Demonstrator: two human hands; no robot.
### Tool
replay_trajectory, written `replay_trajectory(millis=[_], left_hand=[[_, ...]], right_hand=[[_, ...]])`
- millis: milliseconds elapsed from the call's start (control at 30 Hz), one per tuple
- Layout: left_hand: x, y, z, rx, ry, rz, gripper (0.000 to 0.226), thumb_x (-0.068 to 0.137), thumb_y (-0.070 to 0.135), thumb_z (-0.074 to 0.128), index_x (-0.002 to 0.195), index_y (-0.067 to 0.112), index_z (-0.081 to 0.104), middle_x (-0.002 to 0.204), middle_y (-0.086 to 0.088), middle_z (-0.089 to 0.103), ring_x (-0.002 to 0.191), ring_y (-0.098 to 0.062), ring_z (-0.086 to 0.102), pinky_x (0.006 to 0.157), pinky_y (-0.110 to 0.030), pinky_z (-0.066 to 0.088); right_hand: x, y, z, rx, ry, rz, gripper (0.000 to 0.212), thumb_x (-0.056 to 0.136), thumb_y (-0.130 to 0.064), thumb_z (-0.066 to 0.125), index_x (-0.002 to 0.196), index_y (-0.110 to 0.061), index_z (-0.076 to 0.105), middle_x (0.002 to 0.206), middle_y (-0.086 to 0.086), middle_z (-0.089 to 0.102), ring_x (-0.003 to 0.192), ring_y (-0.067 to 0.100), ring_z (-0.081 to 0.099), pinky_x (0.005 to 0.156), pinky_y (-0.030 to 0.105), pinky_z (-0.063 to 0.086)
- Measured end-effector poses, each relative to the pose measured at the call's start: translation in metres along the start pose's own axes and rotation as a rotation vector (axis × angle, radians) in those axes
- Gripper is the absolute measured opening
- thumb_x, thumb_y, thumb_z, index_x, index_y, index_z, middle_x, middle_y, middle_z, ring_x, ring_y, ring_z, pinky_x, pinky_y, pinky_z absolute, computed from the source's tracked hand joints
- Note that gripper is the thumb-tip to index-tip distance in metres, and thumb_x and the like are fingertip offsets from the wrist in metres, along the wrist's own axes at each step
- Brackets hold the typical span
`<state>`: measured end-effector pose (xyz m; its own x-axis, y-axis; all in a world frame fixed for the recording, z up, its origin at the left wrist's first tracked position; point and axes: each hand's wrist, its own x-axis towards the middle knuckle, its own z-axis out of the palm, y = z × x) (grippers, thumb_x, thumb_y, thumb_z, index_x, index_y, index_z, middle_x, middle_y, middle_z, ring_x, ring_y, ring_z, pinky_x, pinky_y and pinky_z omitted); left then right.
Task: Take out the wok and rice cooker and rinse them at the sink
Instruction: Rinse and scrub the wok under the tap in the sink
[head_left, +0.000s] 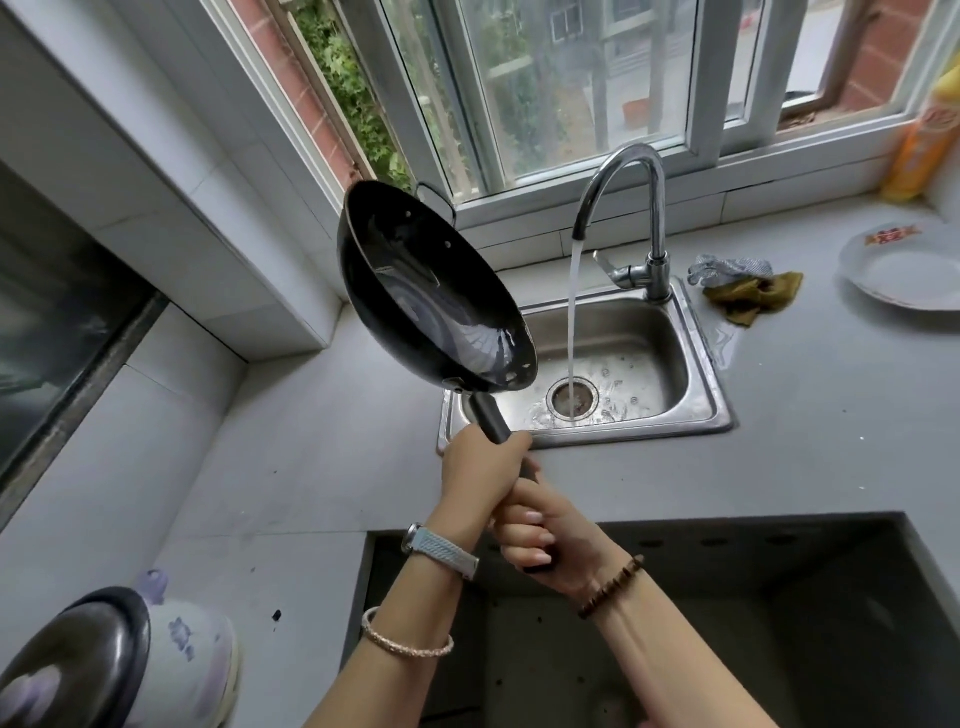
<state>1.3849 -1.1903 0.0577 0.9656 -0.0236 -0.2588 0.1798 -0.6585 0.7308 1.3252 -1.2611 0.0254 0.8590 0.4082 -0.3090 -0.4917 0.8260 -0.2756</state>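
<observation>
Wok (431, 291) tilted, handle (491, 415) within curled fingers (522, 538) — left hand (483, 467) above right hand (540, 535)

One black metal wok (426, 296), one steel sink (634, 332), one chrome tap (657, 208), one white plate (904, 270), two cloths: a grey cloth (727, 267) and an olive cloth (753, 296).

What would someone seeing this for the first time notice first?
The black wok, held tilted on edge at the left edge of the sink, with the left hand and right hand both gripping its handle. Beside it, the tap pours a steady stream straight into the drain, missing the wok.
</observation>
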Motion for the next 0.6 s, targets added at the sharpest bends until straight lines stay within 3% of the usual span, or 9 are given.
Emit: replay_trajectory(millis=[133,233,367,467,600], left_hand=[[-0.004,-0.006,-0.001,-0.016,-0.011,0.007,0.028,0.082,0.018,0.056,0.055,0.017,0.062,0.062,-0.001,0.072,0.067,-0.014,0.069,0.073,-0.030,0.055],[-0.002,-0.013,-0.004,-0.058,-0.035,-0.009,0.028,0.083,0.018,0.055,0.056,0.016,0.064,0.061,0.001,0.072,0.066,-0.014,0.070,0.071,-0.029,0.055],[0.003,-0.018,-0.001,-0.188,-0.082,-0.055,0.026,0.087,0.015,0.056,0.061,0.014,0.060,0.061,-0.002,0.071,0.056,-0.011,0.064,0.058,-0.020,0.049],[0.007,-0.022,0.003,-0.217,-0.109,-0.052,0.029,0.083,0.027,0.062,0.061,0.012,0.053,0.064,-0.013,0.068,0.057,-0.016,0.056,0.057,-0.026,0.042],[0.010,-0.019,-0.001,-0.250,-0.155,-0.058,0.035,0.088,0.024,0.060,0.057,0.014,0.047,0.041,0.010,0.044,0.046,-0.009,0.040,0.044,-0.022,0.032]], right_hand=[[-0.005,0.005,0.003,0.023,0.011,0.042,0.032,0.080,-0.010,0.052,0.050,-0.022,0.055,0.038,-0.008,0.028,0.023,0.001,0.026,0.026,0.009,0.019],[-0.005,0.009,0.004,-0.011,0.026,0.058,0.030,0.090,-0.004,0.044,0.068,-0.023,0.047,0.041,-0.008,0.028,0.026,0.000,0.026,0.027,0.010,0.020],[-0.007,0.001,0.007,-0.335,0.046,0.028,0.025,0.093,0.003,0.039,0.082,-0.019,0.041,0.048,-0.004,0.027,0.030,0.002,0.024,0.030,0.012,0.024],[-0.011,-0.009,0.008,-0.644,0.095,-0.028,0.020,0.087,0.007,0.043,0.081,-0.012,0.041,0.050,0.000,0.030,0.032,0.007,0.025,0.034,0.015,0.027],[-0.014,-0.019,0.019,-0.863,0.134,-0.089,0.019,0.083,0.010,0.043,0.082,-0.008,0.042,0.050,0.003,0.034,0.032,0.010,0.028,0.035,0.019,0.032]])
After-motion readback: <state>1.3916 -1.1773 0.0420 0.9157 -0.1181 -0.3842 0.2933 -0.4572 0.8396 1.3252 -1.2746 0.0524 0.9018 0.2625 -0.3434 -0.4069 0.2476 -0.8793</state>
